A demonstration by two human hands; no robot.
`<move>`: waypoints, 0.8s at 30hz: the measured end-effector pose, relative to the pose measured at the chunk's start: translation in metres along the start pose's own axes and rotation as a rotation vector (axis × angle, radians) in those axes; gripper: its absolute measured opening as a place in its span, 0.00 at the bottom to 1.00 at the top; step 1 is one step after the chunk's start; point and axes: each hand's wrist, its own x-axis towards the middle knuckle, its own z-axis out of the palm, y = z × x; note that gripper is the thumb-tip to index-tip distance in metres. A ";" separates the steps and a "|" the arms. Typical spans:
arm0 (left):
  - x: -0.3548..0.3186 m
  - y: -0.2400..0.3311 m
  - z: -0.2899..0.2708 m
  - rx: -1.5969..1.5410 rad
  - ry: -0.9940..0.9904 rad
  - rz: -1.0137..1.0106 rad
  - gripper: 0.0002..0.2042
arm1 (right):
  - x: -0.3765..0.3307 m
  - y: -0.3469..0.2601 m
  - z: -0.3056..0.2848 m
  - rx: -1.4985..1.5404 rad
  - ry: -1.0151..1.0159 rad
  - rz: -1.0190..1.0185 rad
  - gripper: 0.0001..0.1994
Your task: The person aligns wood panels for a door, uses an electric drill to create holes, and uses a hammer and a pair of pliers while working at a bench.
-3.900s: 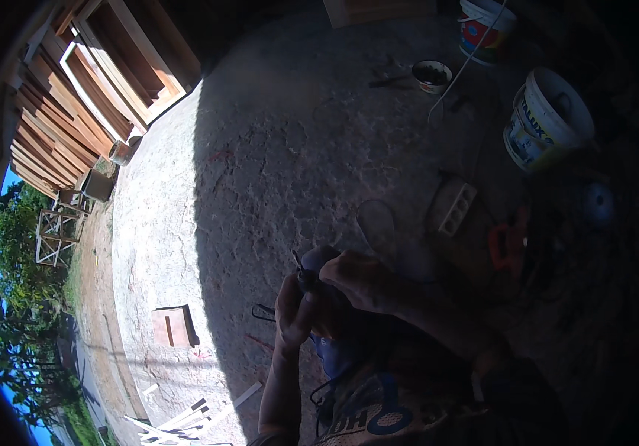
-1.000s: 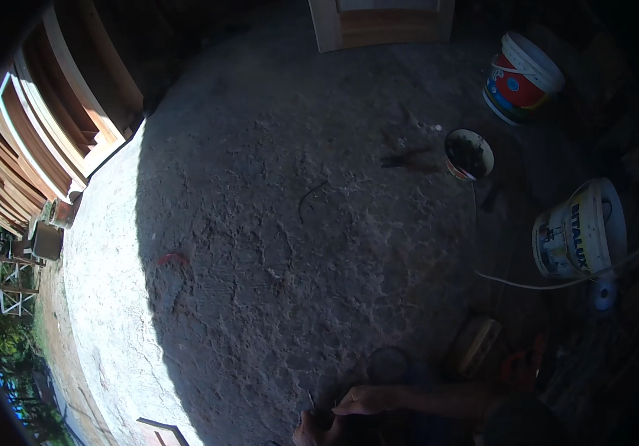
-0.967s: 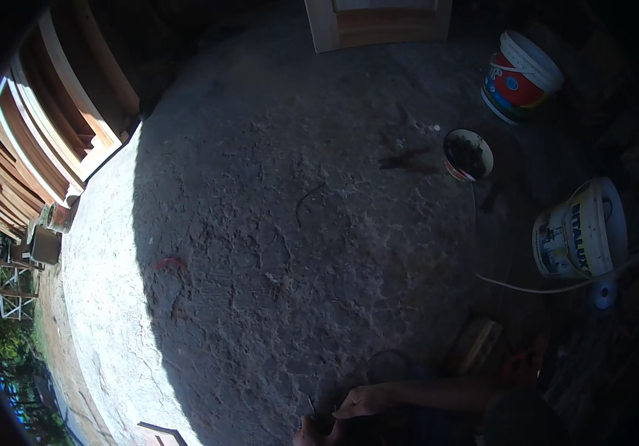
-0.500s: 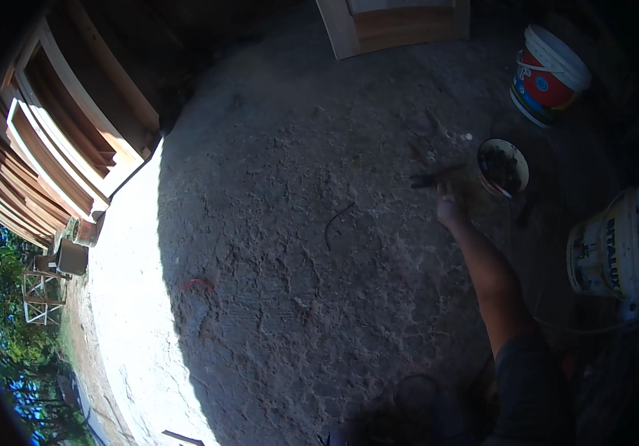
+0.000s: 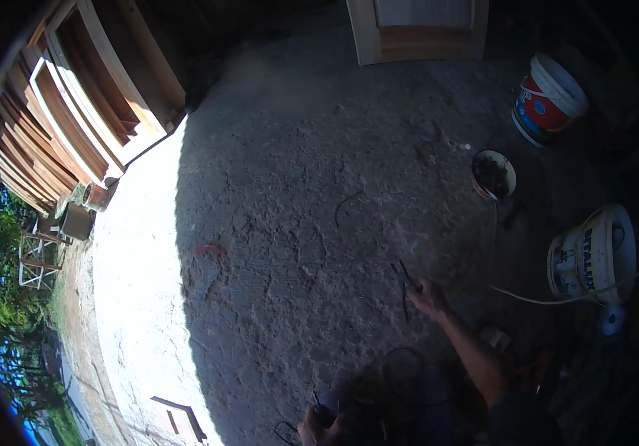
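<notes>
My right hand is closed around a dark pliers-like tool, whose two slim prongs point away from me over the floor. A thin dark strip beside the tool hangs toward me; whether it is part of it I cannot tell. At the lower edge my left hand is closed on a small dark object with a thin tip and a wire-like loop next to it. Shade hides its kind. A small white bucket with dark bits inside stands beyond my right hand.
A red and white bucket stands at the far right, a white tub nearer. A pale hose runs by the tub. A bent wire and a red scrap lie on the rough floor. Wooden frames lean at the left.
My right hand has drawn back toward me and slightly left, away from the small bucket, with the dark tool. My left hand has come into view at the bottom. The view has shifted a little.
</notes>
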 end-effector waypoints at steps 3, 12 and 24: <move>-0.016 -0.005 -0.004 0.084 0.024 0.044 0.29 | -0.085 -0.023 -0.002 0.818 -0.394 0.361 0.18; -0.086 -0.030 0.020 -0.010 0.238 0.450 0.25 | -0.290 -0.113 -0.008 1.570 -0.638 0.215 0.24; -0.137 -0.048 0.022 -0.078 0.337 0.661 0.22 | -0.416 -0.118 0.023 0.759 -0.450 -0.145 0.08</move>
